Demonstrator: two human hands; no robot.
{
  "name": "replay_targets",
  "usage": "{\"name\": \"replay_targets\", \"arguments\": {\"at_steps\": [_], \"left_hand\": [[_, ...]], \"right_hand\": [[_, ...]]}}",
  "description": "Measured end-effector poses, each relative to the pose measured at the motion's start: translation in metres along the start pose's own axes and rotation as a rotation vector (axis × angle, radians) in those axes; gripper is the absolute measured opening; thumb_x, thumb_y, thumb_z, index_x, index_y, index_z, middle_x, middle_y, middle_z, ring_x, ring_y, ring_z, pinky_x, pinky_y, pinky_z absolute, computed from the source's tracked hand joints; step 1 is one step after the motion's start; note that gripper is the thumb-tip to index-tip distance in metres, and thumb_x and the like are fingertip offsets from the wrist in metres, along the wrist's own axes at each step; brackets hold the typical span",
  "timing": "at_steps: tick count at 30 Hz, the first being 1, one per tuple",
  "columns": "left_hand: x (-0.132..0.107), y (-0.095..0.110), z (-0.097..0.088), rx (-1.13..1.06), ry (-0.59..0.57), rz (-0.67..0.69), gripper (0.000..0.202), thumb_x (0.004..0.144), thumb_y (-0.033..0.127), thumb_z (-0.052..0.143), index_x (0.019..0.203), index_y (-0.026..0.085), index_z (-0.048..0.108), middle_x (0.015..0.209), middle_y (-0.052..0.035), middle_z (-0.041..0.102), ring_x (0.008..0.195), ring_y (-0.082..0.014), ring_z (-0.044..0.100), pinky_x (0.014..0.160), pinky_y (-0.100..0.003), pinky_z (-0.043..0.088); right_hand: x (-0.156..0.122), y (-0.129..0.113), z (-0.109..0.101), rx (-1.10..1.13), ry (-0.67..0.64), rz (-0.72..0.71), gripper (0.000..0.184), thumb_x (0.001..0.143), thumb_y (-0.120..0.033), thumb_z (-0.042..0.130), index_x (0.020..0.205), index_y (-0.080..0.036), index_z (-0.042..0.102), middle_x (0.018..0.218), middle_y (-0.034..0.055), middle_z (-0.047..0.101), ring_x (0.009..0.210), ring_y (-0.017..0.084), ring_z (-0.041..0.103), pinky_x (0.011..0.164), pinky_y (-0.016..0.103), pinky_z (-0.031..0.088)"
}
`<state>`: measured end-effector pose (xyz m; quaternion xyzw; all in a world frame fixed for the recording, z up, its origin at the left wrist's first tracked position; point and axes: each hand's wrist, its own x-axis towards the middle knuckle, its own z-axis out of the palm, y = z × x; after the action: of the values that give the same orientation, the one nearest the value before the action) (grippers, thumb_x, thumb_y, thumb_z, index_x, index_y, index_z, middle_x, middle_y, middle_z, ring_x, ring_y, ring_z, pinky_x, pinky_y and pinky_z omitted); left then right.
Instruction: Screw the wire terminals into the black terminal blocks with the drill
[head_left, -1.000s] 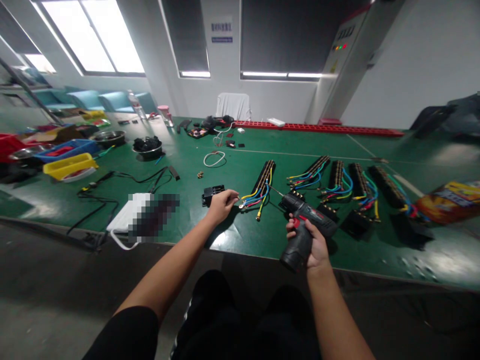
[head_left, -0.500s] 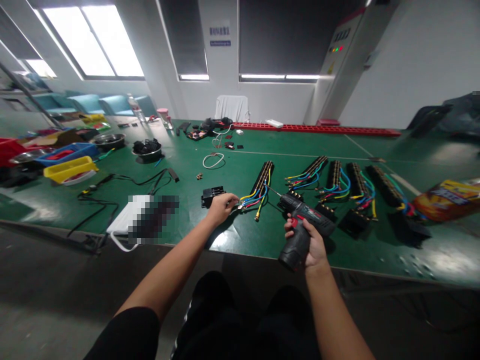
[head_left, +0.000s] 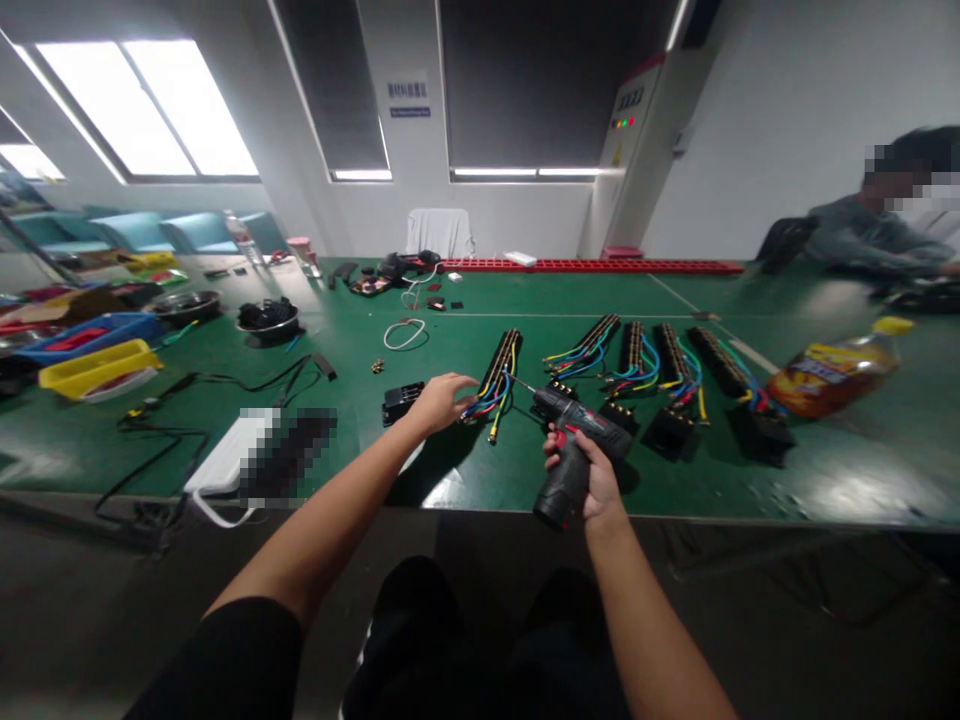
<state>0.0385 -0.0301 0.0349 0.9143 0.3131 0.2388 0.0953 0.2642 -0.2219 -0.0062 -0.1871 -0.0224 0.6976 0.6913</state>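
Note:
My right hand (head_left: 589,470) is wrapped around the grip of a black and red cordless drill (head_left: 581,435). Its long thin bit points left, toward a black terminal strip with brass contacts (head_left: 501,362). Yellow, blue and red wires (head_left: 491,408) with metal end lugs run from the near end of that strip. Beside these wires is my left hand (head_left: 444,402), its thumb and forefinger stretched out and apart; whether the fingertips touch a wire is too small to tell. A black terminal block (head_left: 401,402) lies partly behind my left hand.
Several more wired strips (head_left: 670,350) with black blocks lie at the right, near a bottle of orange drink (head_left: 836,372). Small brass pieces (head_left: 378,367), a metal bowl (head_left: 268,322) and a yellow bin (head_left: 101,370) are leftward. A person (head_left: 877,230) sits far right.
My left thumb and forefinger, earlier pinched at the wire ends, have spread apart. The view has swung right, bringing the seated person and more of the bottle in. The drill stays in my right hand.

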Motion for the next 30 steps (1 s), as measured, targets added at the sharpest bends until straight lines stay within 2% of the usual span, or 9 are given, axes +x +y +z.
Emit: {"name": "replay_targets", "arguments": {"at_steps": [4, 7, 12, 19, 25, 30], "left_hand": [[0.033, 0.011, 0.002, 0.046, -0.146, 0.003, 0.052, 0.087, 0.044, 0.062, 0.132, 0.018, 0.06, 0.128, -0.0101, 0.066, 0.118, -0.0259, 0.061, 0.104, -0.036, 0.046], [0.045, 0.022, 0.01, 0.097, -0.206, -0.002, 0.061, 0.082, 0.048, 0.066, 0.135, 0.018, 0.058, 0.134, -0.0105, 0.063, 0.123, -0.0262, 0.059, 0.105, -0.033, 0.045], [0.05, 0.03, 0.023, 0.181, -0.278, -0.072, 0.042, 0.083, 0.04, 0.065, 0.119, 0.02, 0.068, 0.115, -0.0087, 0.073, 0.107, -0.0248, 0.068, 0.091, -0.028, 0.05], [0.057, 0.02, 0.025, 0.155, -0.29, -0.026, 0.033, 0.081, 0.038, 0.067, 0.109, 0.022, 0.072, 0.102, -0.0093, 0.075, 0.094, -0.0273, 0.07, 0.08, -0.031, 0.052], [0.074, 0.006, 0.026, 0.125, -0.308, 0.034, 0.035, 0.078, 0.034, 0.069, 0.111, 0.024, 0.072, 0.108, -0.0073, 0.074, 0.1, -0.0275, 0.069, 0.086, -0.031, 0.051], [0.098, -0.006, 0.027, 0.197, -0.395, 0.052, 0.045, 0.08, 0.033, 0.066, 0.124, 0.025, 0.066, 0.12, -0.0067, 0.071, 0.111, -0.0266, 0.066, 0.093, -0.03, 0.049]], "right_hand": [[0.0, 0.0, 0.0, 0.011, -0.008, -0.007, 0.03, 0.085, -0.019, 0.059, 0.114, -0.013, 0.055, 0.086, 0.007, 0.068, 0.075, 0.014, 0.068, 0.059, 0.021, 0.06], [0.0, 0.001, -0.001, 0.019, -0.015, -0.015, 0.031, 0.084, -0.019, 0.061, 0.113, -0.014, 0.055, 0.086, 0.0064, 0.068, 0.075, 0.014, 0.068, 0.059, 0.02, 0.06], [0.0, 0.001, -0.002, 0.022, -0.024, -0.015, 0.034, 0.082, -0.018, 0.064, 0.114, -0.013, 0.055, 0.086, 0.0065, 0.069, 0.075, 0.015, 0.069, 0.06, 0.021, 0.06], [0.0, 0.002, -0.003, 0.045, -0.026, -0.014, 0.035, 0.082, -0.019, 0.063, 0.116, -0.015, 0.055, 0.087, 0.0057, 0.069, 0.076, 0.015, 0.069, 0.059, 0.021, 0.06], [0.001, 0.002, -0.004, 0.06, -0.032, -0.019, 0.034, 0.084, -0.019, 0.063, 0.116, -0.014, 0.054, 0.087, 0.0065, 0.069, 0.077, 0.014, 0.069, 0.06, 0.021, 0.06], [0.003, 0.002, -0.007, 0.067, -0.041, -0.024, 0.035, 0.085, -0.02, 0.062, 0.117, -0.012, 0.053, 0.087, 0.0071, 0.069, 0.076, 0.014, 0.068, 0.06, 0.021, 0.06]]}}
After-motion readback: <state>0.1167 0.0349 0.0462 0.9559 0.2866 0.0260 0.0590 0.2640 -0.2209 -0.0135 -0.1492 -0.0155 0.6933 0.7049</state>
